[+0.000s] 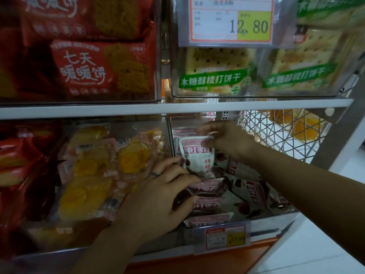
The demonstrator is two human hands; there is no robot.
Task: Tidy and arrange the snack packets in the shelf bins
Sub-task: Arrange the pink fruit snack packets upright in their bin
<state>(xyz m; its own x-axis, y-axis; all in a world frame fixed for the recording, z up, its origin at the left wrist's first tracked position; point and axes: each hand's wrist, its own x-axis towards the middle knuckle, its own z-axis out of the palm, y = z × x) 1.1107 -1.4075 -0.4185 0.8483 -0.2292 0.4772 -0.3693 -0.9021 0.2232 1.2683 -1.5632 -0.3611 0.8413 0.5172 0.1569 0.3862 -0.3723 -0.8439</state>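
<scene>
A clear bin (276, 218) on the lower shelf holds several white and pink snack packets with red fruit pictures. One packet (199, 155) stands upright at the bin's left side. My right hand (223, 139) pinches its top edge. My left hand (158, 194) reaches in lower down, fingers curled on a flat-lying pink packet (207, 187) near the upright packet's bottom. More packets (250, 190) lie tilted to the right.
Left of this bin are clear packs of yellow fruit slices (92, 175) and red packets (15, 155). Above sit red biscuit packs (94, 70), green cracker packs (213, 76) and a price tag (231, 20). A wire mesh basket (276, 131) stands at right.
</scene>
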